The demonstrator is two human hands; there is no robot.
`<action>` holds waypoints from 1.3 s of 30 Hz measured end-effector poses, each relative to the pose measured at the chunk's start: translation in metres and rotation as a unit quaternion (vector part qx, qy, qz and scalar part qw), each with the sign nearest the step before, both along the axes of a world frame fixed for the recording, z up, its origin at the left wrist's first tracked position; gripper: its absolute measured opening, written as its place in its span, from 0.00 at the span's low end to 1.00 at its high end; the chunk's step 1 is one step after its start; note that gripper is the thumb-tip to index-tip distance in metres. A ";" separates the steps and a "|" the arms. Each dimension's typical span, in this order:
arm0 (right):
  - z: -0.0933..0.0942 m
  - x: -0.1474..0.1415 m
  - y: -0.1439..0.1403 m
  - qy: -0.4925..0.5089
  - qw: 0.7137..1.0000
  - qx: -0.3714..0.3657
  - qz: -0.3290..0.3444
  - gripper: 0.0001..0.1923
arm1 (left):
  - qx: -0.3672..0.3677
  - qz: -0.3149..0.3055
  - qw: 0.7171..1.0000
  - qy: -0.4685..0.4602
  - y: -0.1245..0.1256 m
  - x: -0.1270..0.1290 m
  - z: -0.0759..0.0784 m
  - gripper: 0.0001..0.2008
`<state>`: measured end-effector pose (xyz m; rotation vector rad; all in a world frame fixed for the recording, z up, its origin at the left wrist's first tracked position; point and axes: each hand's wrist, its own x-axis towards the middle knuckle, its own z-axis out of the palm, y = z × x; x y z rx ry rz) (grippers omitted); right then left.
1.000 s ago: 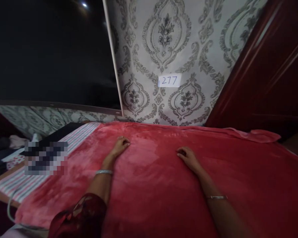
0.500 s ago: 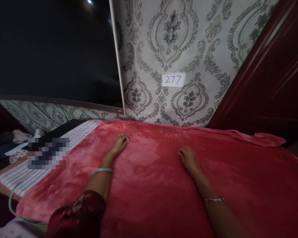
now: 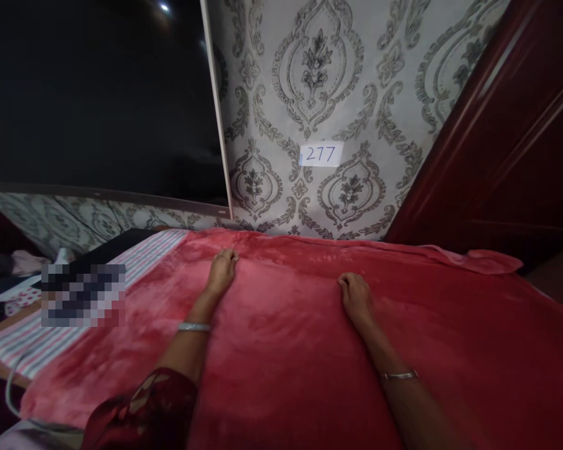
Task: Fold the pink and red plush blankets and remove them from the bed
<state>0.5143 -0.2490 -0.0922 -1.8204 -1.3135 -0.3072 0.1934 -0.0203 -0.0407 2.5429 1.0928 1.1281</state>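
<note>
A red plush blanket (image 3: 309,350) lies spread over a flat surface that reaches the wall. My left hand (image 3: 221,269) rests palm down on it near its far edge, fingers together and flat. My right hand (image 3: 355,297) lies flat on the blanket further right and a little nearer to me. Neither hand holds anything. A thin bangle sits on each wrist, and a dark red patterned sleeve covers my left upper arm.
A striped cloth (image 3: 51,337) shows under the blanket at the left, with a cable (image 3: 9,400) hanging by its edge. A dark screen (image 3: 94,94) leans on the patterned wall. A paper label reading 277 (image 3: 321,154) is stuck there. A dark red door (image 3: 507,137) stands right.
Both hands have slid forward over the blanket toward the wall, the left one further. The blanket's surface looks smoother between them.
</note>
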 end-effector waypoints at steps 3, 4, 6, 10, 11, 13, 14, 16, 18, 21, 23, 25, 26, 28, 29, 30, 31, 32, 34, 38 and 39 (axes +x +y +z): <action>0.002 0.003 -0.002 0.002 1.000 0.020 0.003 0.11 | 0.020 0.015 1.000 -0.005 -0.006 0.003 0.005 0.08; 0.002 0.004 -0.002 0.004 1.000 0.022 0.008 0.11 | 0.025 0.020 0.999 -0.004 -0.007 0.003 0.006 0.08; 0.000 0.005 -0.001 0.007 1.000 0.021 0.020 0.11 | 0.032 0.028 0.999 0.000 -0.009 0.005 0.007 0.08; -0.006 0.007 0.001 0.004 0.999 0.007 0.049 0.14 | 0.036 0.039 0.999 0.011 -0.010 0.006 0.008 0.08; -0.007 0.007 0.001 0.002 0.998 0.003 0.059 0.15 | 0.036 0.041 0.998 0.013 -0.010 0.006 0.008 0.08; -0.008 0.006 0.000 -0.003 0.997 -0.008 0.078 0.17 | 0.037 0.045 0.998 0.015 -0.011 0.006 0.008 0.08; -0.008 0.005 -0.002 -0.011 0.996 -0.015 0.086 0.17 | 0.037 0.047 0.998 0.015 -0.011 0.006 0.008 0.08; -0.007 0.002 -0.004 -0.039 0.994 -0.032 0.097 0.16 | 0.037 0.048 0.998 0.015 -0.012 0.005 0.009 0.08; -0.004 -0.001 -0.006 -0.074 0.991 -0.049 0.105 0.17 | 0.036 0.047 0.998 0.015 -0.013 0.005 0.009 0.08; -0.002 -0.005 -0.005 -0.093 0.988 -0.050 0.110 0.14 | 0.034 0.043 0.998 0.016 -0.014 0.005 0.009 0.08; -0.002 -0.006 -0.004 -0.077 0.992 -0.025 0.099 0.16 | 0.032 0.041 0.999 0.018 -0.014 0.006 0.009 0.08; -0.005 -0.004 -0.003 -0.053 0.996 0.011 0.077 0.17 | 0.027 0.039 0.999 0.024 -0.014 0.007 0.007 0.08; -0.007 -0.003 -0.002 -0.043 0.996 0.028 0.067 0.17 | 0.024 0.036 0.999 0.029 -0.014 0.007 0.006 0.09; -0.012 0.000 -0.001 -0.033 0.997 0.051 0.053 0.17 | 0.017 0.028 0.999 0.040 -0.015 0.008 0.003 0.09; -0.015 0.002 -0.001 -0.030 0.997 0.055 0.049 0.17 | 0.015 0.023 0.999 0.045 -0.015 0.007 0.001 0.09; -0.017 0.004 0.000 -0.029 0.997 0.055 0.050 0.17 | 0.013 0.019 0.999 0.048 -0.015 0.007 -0.001 0.09; -0.019 0.006 0.001 -0.028 0.997 0.055 0.052 0.18 | 0.011 0.016 0.999 0.048 -0.015 0.005 -0.002 0.09; -0.021 0.007 0.002 -0.026 0.997 0.054 0.054 0.19 | 0.009 0.015 0.999 0.046 -0.014 0.003 -0.003 0.08; -0.023 0.008 0.003 -0.024 0.996 0.057 0.057 0.20 | 0.005 0.019 0.999 0.034 -0.010 -0.004 -0.004 0.08; -0.023 0.007 0.003 -0.013 0.997 0.054 0.051 0.21 | -0.013 0.031 0.999 0.001 0.004 -0.028 0.001 0.07; -0.022 0.006 0.003 -0.009 0.997 0.053 0.049 0.21 | -0.022 0.028 0.999 -0.001 0.008 -0.034 0.003 0.07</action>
